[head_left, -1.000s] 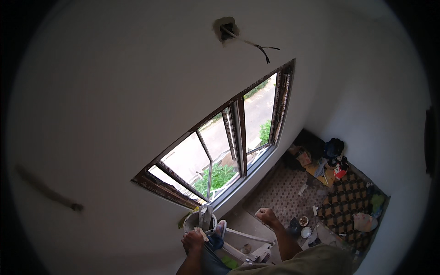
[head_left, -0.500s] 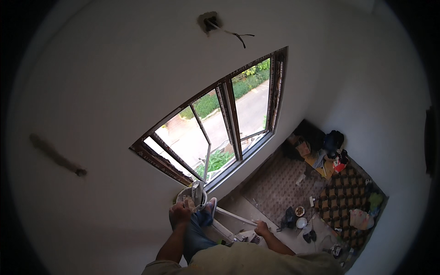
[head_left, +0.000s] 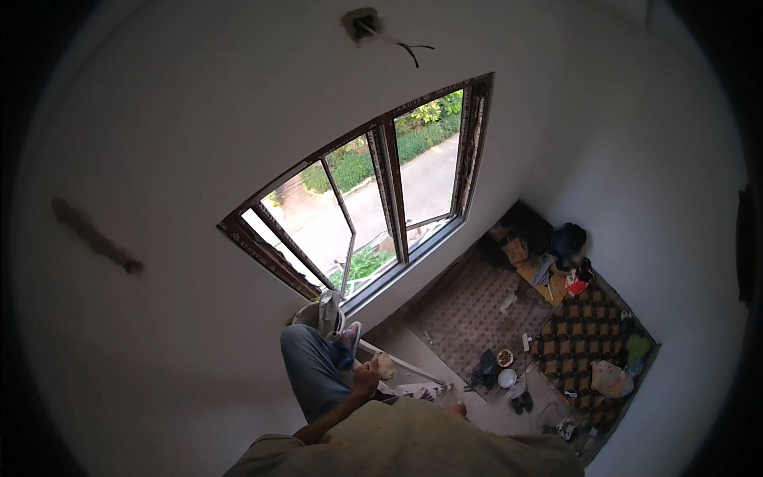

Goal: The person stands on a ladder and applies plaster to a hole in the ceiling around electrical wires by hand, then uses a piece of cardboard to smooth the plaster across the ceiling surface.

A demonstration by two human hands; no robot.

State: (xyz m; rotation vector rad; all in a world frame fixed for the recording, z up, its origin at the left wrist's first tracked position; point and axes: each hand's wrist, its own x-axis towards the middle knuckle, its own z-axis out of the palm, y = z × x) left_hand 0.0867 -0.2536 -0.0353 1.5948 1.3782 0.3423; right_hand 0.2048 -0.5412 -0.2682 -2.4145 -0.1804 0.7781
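At the lower middle of the frame, the fingers of the left hand [head_left: 366, 381] are curled around a pale, crumpled piece [head_left: 385, 366], its material too small to tell. To its right, the right hand [head_left: 458, 409] shows only in part past the shirt [head_left: 421, 441]; whether its fingers grip anything, I cannot tell. A white bar [head_left: 405, 366] runs slantwise just above both hands. Up and left of them, a bent knee in jeans [head_left: 306, 358] stands below a bucket [head_left: 307, 315] near the window [head_left: 395, 191]. In the lower right, a white bowl [head_left: 507, 378] sits near a patterned mat [head_left: 584, 326]; wires [head_left: 405, 46] hang at upper centre.
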